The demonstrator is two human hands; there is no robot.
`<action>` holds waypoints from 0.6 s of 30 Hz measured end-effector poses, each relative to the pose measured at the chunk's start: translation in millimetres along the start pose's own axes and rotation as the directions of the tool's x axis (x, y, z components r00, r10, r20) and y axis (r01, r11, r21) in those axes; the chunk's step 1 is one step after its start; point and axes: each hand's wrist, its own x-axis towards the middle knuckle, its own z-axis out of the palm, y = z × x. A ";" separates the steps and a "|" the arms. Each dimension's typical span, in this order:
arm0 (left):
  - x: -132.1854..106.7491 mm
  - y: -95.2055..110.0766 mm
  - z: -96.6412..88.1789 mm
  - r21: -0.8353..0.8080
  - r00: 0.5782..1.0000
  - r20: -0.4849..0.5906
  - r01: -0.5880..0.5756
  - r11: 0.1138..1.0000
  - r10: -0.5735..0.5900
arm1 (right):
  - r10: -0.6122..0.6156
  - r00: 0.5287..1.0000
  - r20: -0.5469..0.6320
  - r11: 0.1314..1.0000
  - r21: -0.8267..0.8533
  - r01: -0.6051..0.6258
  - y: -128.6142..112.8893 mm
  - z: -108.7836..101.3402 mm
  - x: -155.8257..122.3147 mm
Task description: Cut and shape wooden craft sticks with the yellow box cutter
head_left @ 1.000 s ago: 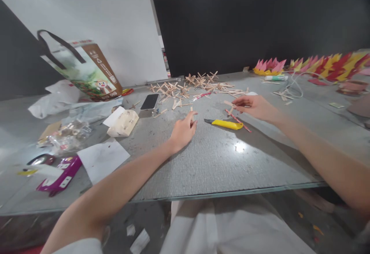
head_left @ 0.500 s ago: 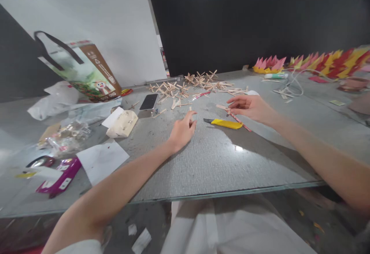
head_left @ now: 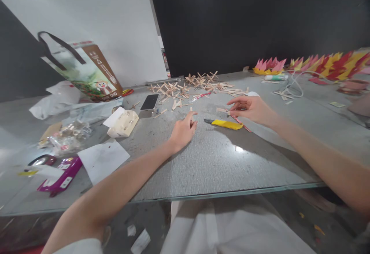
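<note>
My left hand rests on the table, its fingers loosely curled with a gap between thumb and index finger. Just beyond that index finger shows the end of a small wooden stick. Over on the right, my right hand has its thumb and fingers at one end of a flat wooden craft stick, which points left. Beneath these fingers lies a thin red-and-white strip or pen-like stick, partly hidden. A yellow utility knife, blade out to the left, lies between my hands.
Behind my hands is a pile of crossed wooden sticks. A phone, a cream block-like item, white paper and a purple item lie left. A paper bag stands behind. Folded paper crowns sit back right.
The craft stick at my right hand has tilted slightly, its left end now lower in view. My right fingers have shifted a little; my left hand stays in place.
</note>
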 end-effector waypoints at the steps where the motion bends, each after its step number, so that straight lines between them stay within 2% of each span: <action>1: 0.0 -0.2 -0.1 -0.009 1.000 0.004 -0.007 1.000 0.007 | 0.007 1.000 -0.008 1.000 -0.022 -0.007 0.6 -0.3 0.4; 7: 1.3 0.0 -2.3 -0.135 0.997 -0.005 -0.071 0.988 0.071 | 0.088 0.983 -0.160 0.975 -0.188 -0.118 21.8 -9.9 10.3; 11: -1.7 7.8 -3.6 -0.332 0.999 -0.022 -0.054 0.942 0.050 | 0.098 0.959 -0.265 0.892 -0.404 -0.203 42.1 -25.2 16.8; 15: -10.7 23.1 -3.3 -0.528 0.999 0.038 0.001 0.849 0.023 | 0.024 0.933 -0.359 0.791 -0.563 -0.237 49.2 -34.9 14.7; 18: -17.1 33.1 -2.2 -0.633 0.997 0.076 0.041 0.773 0.009 | -0.098 0.930 -0.354 0.732 -0.658 -0.173 41.5 -28.6 10.7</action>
